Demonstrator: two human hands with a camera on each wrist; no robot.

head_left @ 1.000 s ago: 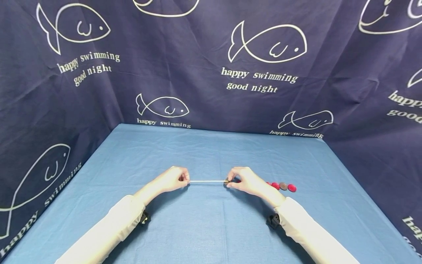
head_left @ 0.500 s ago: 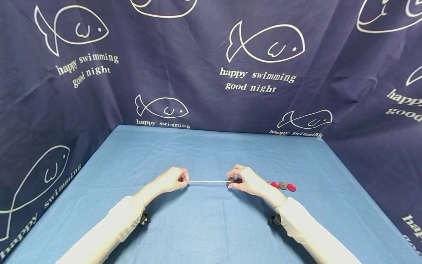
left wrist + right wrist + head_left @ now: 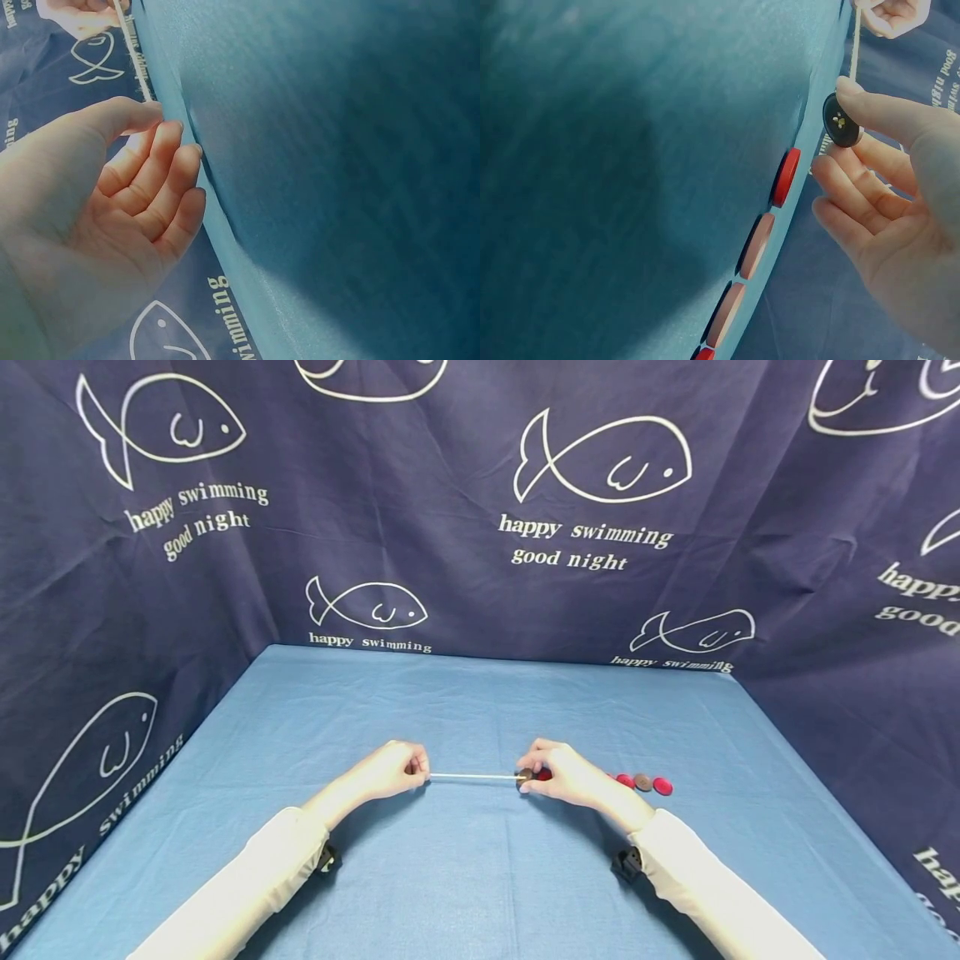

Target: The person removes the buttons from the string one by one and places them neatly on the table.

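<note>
My left hand [image 3: 392,768] pinches one end of a thin, straight white string [image 3: 476,776] between thumb and forefinger. Its other fingers curl loosely, as the left wrist view shows. Across from it, my right hand [image 3: 558,772] pinches a dark round button [image 3: 841,120] by its rim between thumb and forefinger. Holes show in the middle of the button, with pale yellowish bits at them. The string runs up to this button; whether it passes through a hole cannot be made out. Just beside the right hand lies a red button [image 3: 786,178].
To the right, a row of buttons continues on the blue cloth [image 3: 465,877]: a red one [image 3: 625,782], a brown one [image 3: 643,782] and another red one [image 3: 662,786]. A dark blue fish-print curtain [image 3: 465,510] stands behind and at both sides.
The dark button has turned so more of its face shows, and has shifted slightly right with my right fingers. My left hand keeps its hold on the string, nearly still.
</note>
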